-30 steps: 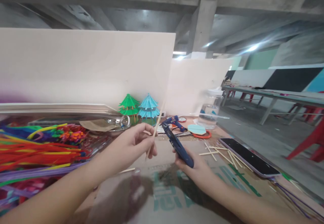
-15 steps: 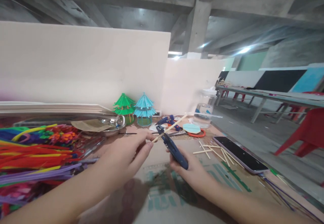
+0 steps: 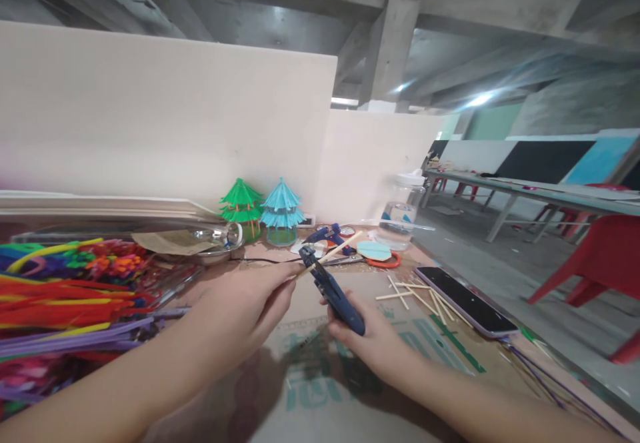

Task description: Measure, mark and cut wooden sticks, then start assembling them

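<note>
My left hand [image 3: 245,306] is closed in a pinch on a thin wooden stick [image 3: 334,251] that points up and to the right. My right hand [image 3: 373,339] is wrapped round the dark blue handles of a pair of cutting pliers [image 3: 331,290]. The pliers' jaws meet the stick just past my left fingertips. Both hands hover over a cardboard sheet [image 3: 320,389] with teal print.
Colourful pipe cleaners [image 3: 60,296] are heaped at the left. A green [image 3: 241,201] and a blue paper pagoda [image 3: 281,208] stand at the back, near a blue glue gun [image 3: 327,235], a clear jar [image 3: 400,213], loose sticks [image 3: 415,293] and a phone [image 3: 465,299].
My left hand has tipped the stick from near upright to slanting right and brought it into the pliers' jaws. The view has drifted slightly, shifting everything left.
</note>
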